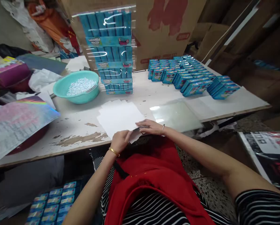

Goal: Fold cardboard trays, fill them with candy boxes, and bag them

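Observation:
White sheets [120, 115] lie fanned out near the table's front edge. My left hand [121, 140], with a gold bangle at the wrist, is at their lower edge, its fingers closed together. My right hand [150, 127], with a thin bracelet, reaches to the sheets' right corner with its fingers bent over it. A small dark thing shows between the two hands, too small to make out. To the right of my right hand lies a stack of clear plastic sheets [177, 115].
A turquoise bowl [77, 100] of small white pieces is at the left. Behind the sheets stands a tall stack of blue packs [115, 72] in clear plastic. Rows of small blue boxes [169, 76] fill the back right. A shiny printed sheet [20, 120] overhangs the left edge.

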Available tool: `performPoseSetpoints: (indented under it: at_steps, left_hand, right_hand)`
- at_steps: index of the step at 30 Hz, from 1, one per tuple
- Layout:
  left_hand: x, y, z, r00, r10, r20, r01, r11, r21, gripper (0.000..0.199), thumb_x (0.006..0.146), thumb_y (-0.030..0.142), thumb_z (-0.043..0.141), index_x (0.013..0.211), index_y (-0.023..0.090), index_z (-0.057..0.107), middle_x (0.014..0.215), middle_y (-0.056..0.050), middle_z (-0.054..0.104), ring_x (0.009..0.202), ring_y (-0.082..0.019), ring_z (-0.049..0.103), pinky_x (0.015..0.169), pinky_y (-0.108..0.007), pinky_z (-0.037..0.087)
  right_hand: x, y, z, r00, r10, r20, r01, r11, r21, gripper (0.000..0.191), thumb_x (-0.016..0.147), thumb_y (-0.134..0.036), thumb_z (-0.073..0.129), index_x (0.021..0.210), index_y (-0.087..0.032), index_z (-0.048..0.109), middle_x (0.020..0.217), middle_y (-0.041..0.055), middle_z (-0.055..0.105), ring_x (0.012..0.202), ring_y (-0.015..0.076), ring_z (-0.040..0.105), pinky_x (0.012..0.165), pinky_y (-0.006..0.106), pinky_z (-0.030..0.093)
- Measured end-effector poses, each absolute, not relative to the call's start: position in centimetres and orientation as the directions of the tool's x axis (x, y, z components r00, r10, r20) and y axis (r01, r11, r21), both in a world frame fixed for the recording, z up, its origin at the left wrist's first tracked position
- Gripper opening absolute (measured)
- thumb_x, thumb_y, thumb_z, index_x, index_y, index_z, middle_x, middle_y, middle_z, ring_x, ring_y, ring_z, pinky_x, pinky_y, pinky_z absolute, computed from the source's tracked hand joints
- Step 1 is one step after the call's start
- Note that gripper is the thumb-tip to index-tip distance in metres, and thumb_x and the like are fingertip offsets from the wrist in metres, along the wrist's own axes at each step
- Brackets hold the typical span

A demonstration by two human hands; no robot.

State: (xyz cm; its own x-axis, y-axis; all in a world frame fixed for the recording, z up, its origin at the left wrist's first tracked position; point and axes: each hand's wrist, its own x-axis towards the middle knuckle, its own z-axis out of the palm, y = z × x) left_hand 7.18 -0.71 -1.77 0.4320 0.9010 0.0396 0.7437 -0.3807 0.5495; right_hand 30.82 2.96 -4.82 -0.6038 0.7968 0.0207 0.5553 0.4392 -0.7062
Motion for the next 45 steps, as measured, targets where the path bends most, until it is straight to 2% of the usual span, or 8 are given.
performPoseSetpoints:
  at_steps: [8,12,19,23,29,36,41,45]
  left_hand:
    - [2.6,1.5,0.2,0.434,0.899,-0.063,0.504,-0.184,0.844,0.048,0.086,0.054,0.043,0.067,0.014,0.061,0.066,0.0,0.057,0.065,-0.012,0.049,0.064,-0.023,0.042]
    - [2.0,0.0,-0.3,0.526,0.832,-0.177,0.51,-0.142,0.848,0.052,0.087,0.057,0.038,0.078,0.015,0.069,0.075,-0.005,0.066,0.077,-0.019,0.059,0.075,-0.03,0.048]
    - [-0.4,-3.8,-2.4,0.709,0.682,-0.18,0.682,-0.597,0.422,0.079,0.073,0.052,0.064,0.141,0.02,0.037,0.148,-0.012,0.033,0.141,-0.034,0.015,0.112,-0.057,0.006]
    - [-1.9,-4.7,-4.7,0.661,0.75,-0.01,0.663,-0.577,0.477,0.04,0.092,0.023,0.037,0.128,0.024,0.054,0.139,-0.006,0.049,0.139,-0.022,0.025,0.114,-0.05,0.012]
    - [-0.1,-4.3,-4.0,0.346,0.93,0.128,0.619,-0.328,0.714,0.02,0.089,0.028,0.047,0.082,0.02,0.065,0.086,-0.003,0.069,0.113,-0.022,0.056,0.111,-0.047,0.025]
    - [4.5,-0.7,0.6,0.615,0.788,0.03,0.732,-0.584,0.352,0.021,0.093,0.022,0.039,0.09,0.017,0.06,0.089,-0.007,0.062,0.096,-0.022,0.052,0.082,-0.036,0.045]
    - [7.5,0.7,0.2,0.653,0.731,-0.199,0.755,-0.649,0.093,0.022,0.091,0.016,0.04,0.094,0.017,0.061,0.088,-0.009,0.059,0.088,-0.025,0.05,0.069,-0.034,0.043]
    - [8.8,0.8,0.6,0.642,0.713,-0.283,0.748,-0.664,0.026,0.023,0.09,0.013,0.041,0.098,0.017,0.062,0.09,-0.009,0.059,0.088,-0.024,0.05,0.068,-0.033,0.042]
  right_hand:
    - [30.5,-0.1,-2.5,-0.597,0.738,0.313,0.509,0.651,-0.563,0.084,0.072,-0.056,0.066,0.14,-0.017,0.037,0.14,0.0123,0.046,0.133,0.027,0.035,0.114,0.049,0.017]
    - [30.5,-2.1,-4.7,-0.625,0.722,0.295,0.477,0.653,-0.588,0.041,0.088,-0.037,0.052,0.127,-0.023,0.053,0.131,0.0081,0.056,0.129,0.0219,0.042,0.113,0.05,0.019]
    - [29.2,-3.7,-7.5,-0.366,0.893,0.261,0.452,0.416,-0.789,0.021,0.091,-0.033,0.049,0.096,-0.025,0.068,0.119,0.005,0.065,0.119,0.0203,0.053,0.108,0.05,0.028]
    - [28.6,-4.1,-7.1,-0.332,0.92,0.207,0.484,0.355,-0.8,0.026,0.093,-0.032,0.046,0.111,-0.027,0.063,0.122,0.0034,0.063,0.124,0.0196,0.049,0.11,0.05,0.024]
    - [28.2,-5.0,-5.6,-0.263,0.931,0.254,0.626,0.365,-0.689,0.025,0.093,-0.031,0.045,0.107,-0.025,0.065,0.112,0.0037,0.067,0.113,0.0222,0.053,0.103,0.048,0.032]
    - [27.6,-5.7,-2.7,-0.244,0.942,0.231,0.938,0.29,-0.19,0.027,0.093,-0.013,0.038,0.091,-0.016,0.066,0.103,0.008,0.067,0.07,0.0143,0.056,0.061,0.028,0.039]
    - [27.7,-4.7,-5.0,-0.326,0.901,0.288,0.903,0.386,-0.187,0.033,0.091,-0.004,0.032,0.105,-0.015,0.06,0.114,0.0102,0.059,0.075,0.0136,0.057,0.059,0.025,0.042]
    - [27.9,-3.4,-6.7,-0.496,0.786,0.368,0.812,0.571,-0.124,0.033,0.092,-0.006,0.03,0.108,-0.015,0.057,0.088,0.0088,0.059,0.072,0.0168,0.052,0.063,0.029,0.044]
